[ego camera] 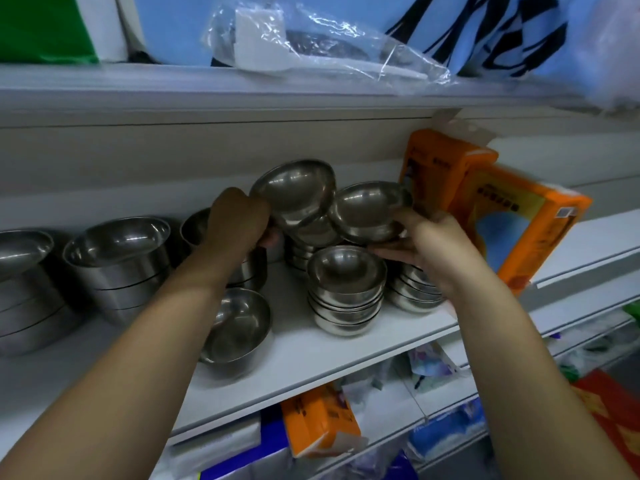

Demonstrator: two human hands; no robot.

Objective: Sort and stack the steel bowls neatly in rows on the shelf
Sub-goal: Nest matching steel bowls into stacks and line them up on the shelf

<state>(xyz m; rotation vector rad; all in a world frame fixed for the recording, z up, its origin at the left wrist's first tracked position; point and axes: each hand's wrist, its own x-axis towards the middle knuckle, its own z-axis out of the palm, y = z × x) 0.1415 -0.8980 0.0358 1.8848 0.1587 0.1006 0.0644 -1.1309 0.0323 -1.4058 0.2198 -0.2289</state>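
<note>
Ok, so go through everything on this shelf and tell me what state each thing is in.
Left hand, gripping a tilted bowl by its rim.
Right hand, holding a second bowl at its edge, open side up.
Front stack, nested, upright on the shelf.
Single bowl, alone, unstacked, untouched.
Large stacks, nested, at left.
Orange boxes, tilted, at right.

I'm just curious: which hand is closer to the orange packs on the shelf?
Right. The right hand, holding a steel bowl, is just beside the orange packs; the left hand holds a tilted bowl farther left.
</note>
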